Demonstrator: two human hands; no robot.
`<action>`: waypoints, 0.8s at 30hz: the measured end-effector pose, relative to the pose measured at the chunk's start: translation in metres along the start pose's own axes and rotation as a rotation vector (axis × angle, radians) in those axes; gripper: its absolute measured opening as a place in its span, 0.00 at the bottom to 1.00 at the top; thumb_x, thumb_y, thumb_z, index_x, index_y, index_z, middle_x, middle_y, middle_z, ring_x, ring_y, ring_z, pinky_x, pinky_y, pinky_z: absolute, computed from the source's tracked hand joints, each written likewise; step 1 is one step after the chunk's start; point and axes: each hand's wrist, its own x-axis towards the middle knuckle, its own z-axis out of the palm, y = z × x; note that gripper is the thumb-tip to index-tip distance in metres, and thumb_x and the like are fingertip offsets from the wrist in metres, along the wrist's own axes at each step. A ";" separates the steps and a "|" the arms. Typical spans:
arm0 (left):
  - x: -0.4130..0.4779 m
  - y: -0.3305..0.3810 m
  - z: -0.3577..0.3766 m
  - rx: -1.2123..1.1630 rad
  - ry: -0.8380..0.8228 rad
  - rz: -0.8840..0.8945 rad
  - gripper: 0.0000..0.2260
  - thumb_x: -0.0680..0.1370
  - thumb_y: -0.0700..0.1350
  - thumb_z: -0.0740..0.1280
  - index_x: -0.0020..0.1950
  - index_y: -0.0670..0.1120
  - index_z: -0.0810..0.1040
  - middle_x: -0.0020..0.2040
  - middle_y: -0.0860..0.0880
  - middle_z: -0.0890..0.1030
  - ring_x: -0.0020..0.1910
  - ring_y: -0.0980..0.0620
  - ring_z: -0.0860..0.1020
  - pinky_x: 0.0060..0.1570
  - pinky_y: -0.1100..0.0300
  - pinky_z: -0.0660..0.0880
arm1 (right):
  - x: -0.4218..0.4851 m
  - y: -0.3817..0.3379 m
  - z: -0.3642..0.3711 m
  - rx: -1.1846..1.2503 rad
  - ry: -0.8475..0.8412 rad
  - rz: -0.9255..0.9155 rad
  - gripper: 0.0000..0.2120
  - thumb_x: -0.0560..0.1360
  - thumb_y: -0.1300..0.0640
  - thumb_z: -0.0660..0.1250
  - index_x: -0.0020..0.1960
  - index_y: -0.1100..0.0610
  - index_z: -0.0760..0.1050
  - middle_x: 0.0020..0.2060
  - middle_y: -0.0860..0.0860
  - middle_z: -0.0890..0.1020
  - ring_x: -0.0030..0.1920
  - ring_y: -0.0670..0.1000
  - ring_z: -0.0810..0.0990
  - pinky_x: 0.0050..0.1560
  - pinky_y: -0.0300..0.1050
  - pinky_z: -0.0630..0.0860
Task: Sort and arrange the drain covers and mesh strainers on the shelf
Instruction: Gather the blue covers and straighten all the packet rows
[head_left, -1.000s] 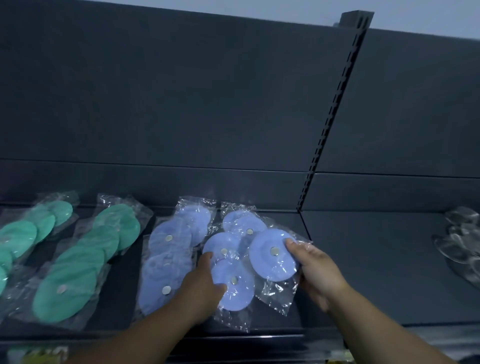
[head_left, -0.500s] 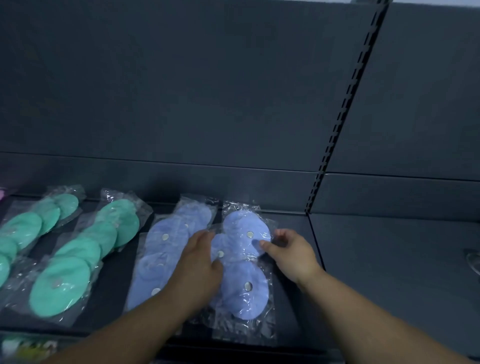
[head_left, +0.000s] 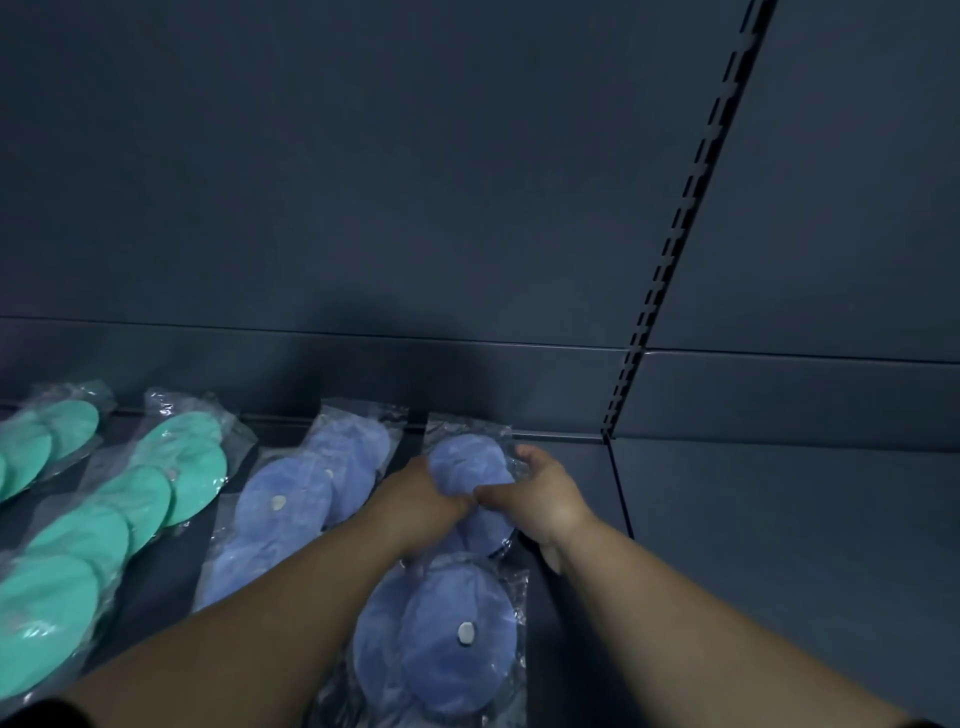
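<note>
The step in hand looks like lining up a row of blue covers (head_left: 452, 654) on the shelf (head_left: 753, 545), just left of the foot of the slotted post (head_left: 675, 249). The left hand (head_left: 421, 501) lies on top of the far end of the row. Its fingers are hidden under it, so one cannot tell if it pinches or only presses. The right hand (head_left: 545, 499) is cupped round the side nearest the post, and its fingers curl over the edge of the far cover's bag (head_left: 467, 428), so it grips the bag. The two thumbs touch in the middle. A second blue row (head_left: 283, 512) lies farther left of the post, and two rows of green covers (head_left: 156, 499) lie farthest from it. Next, the hands probably need to nudge the far cover straight so the row runs even with the others. Then they should let go softly, since the bags look slippery and could slide. The covers are flat and round and look soft and bendy, like rubber. Some show a small shiny dot (head_left: 466, 632) in the middle. Each sits in a thin, clear, crinkly bag. The shelf is dark, smooth and hard.
</note>
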 end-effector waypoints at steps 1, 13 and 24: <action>0.001 -0.002 0.003 -0.063 0.018 -0.011 0.11 0.76 0.52 0.67 0.54 0.48 0.75 0.52 0.52 0.79 0.51 0.55 0.77 0.47 0.63 0.75 | -0.001 0.001 -0.003 0.050 -0.006 0.004 0.39 0.67 0.65 0.75 0.73 0.57 0.62 0.52 0.53 0.79 0.51 0.53 0.81 0.53 0.46 0.80; 0.009 0.025 0.037 -0.168 -0.019 0.017 0.27 0.69 0.58 0.73 0.66 0.53 0.71 0.58 0.55 0.79 0.56 0.54 0.77 0.55 0.60 0.72 | 0.005 0.014 -0.074 -0.150 0.103 -0.101 0.47 0.62 0.61 0.80 0.74 0.47 0.59 0.57 0.48 0.76 0.59 0.51 0.76 0.62 0.52 0.75; 0.005 0.014 0.038 0.036 0.076 0.051 0.27 0.68 0.63 0.70 0.63 0.54 0.72 0.57 0.56 0.79 0.57 0.53 0.77 0.62 0.52 0.71 | -0.010 0.030 -0.066 -0.253 0.164 -0.301 0.25 0.72 0.68 0.67 0.66 0.51 0.70 0.54 0.48 0.79 0.44 0.42 0.78 0.46 0.25 0.72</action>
